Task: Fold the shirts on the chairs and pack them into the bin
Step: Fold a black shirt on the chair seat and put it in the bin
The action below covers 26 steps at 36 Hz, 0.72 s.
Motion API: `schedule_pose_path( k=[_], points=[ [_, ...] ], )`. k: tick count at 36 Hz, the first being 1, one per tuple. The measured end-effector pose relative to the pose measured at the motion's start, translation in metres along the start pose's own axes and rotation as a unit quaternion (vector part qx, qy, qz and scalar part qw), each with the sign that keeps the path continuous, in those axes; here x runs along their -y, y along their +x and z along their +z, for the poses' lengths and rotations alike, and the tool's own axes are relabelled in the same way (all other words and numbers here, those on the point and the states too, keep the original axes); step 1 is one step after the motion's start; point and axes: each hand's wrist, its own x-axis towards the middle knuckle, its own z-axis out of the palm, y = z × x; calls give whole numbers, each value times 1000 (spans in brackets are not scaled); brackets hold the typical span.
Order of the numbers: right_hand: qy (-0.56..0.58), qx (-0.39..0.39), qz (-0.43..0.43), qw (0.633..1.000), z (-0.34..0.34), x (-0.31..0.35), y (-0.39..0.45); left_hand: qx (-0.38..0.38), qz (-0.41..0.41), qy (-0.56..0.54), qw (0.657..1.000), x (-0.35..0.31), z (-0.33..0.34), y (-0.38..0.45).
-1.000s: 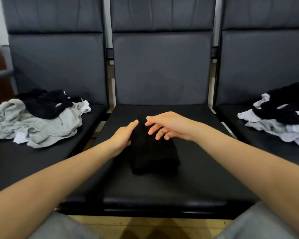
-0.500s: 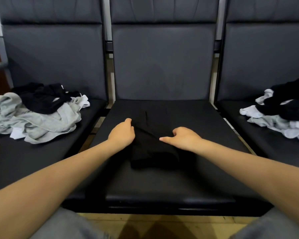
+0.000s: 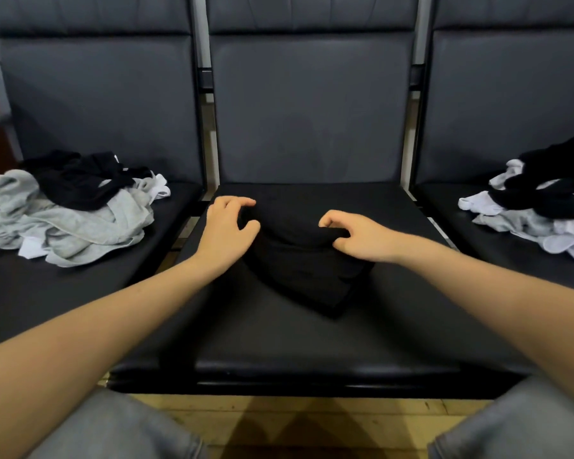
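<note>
A folded black shirt [image 3: 307, 270] lies on the middle chair seat [image 3: 312, 342], its near corner turned toward me. My left hand [image 3: 227, 228] grips the shirt's far left edge, thumb and fingers curled round the cloth. My right hand [image 3: 355, 235] pinches the far right edge, and that side is raised a little off the seat. No bin shows in the head view.
A heap of grey, black and white shirts [image 3: 60, 213] lies on the left chair seat. Another heap of black, white and grey shirts [image 3: 544, 207] lies on the right chair. My knees in grey trousers [image 3: 113, 425] sit below, over a wooden floor [image 3: 295, 422].
Both hands went from hovering over the shirt to gripping its far edges. The shirt has turned and its far side has lifted from the seat.
</note>
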Motion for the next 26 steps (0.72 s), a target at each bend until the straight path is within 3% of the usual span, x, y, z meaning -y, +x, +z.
schedule_pose_path(
  k=[3,6,8,10,14,16,22,26],
  points=[
    [-58,-41,-5,997,-9,-8,3,-8,98,22,995,-5,2,1],
    [-212,-145,6,966,-10,-20,5,50,164,89,981,-10,8,-1],
    [-223,-207,-6,953,-8,-21,4,98,174,143,969,-10,13,-2],
    [-195,-208,-28,958,-5,-19,1,143,150,179,962,-9,14,0],
    [-205,-95,-29,974,11,-16,-7,203,102,200,953,-3,13,6],
    [-227,-73,-23,971,19,-18,-13,228,78,214,947,0,12,7],
    [-244,-96,30,965,28,-22,-24,278,-41,163,946,7,9,6],
    [-236,-120,58,963,31,-21,-27,266,-85,115,953,6,6,5]
  ],
)
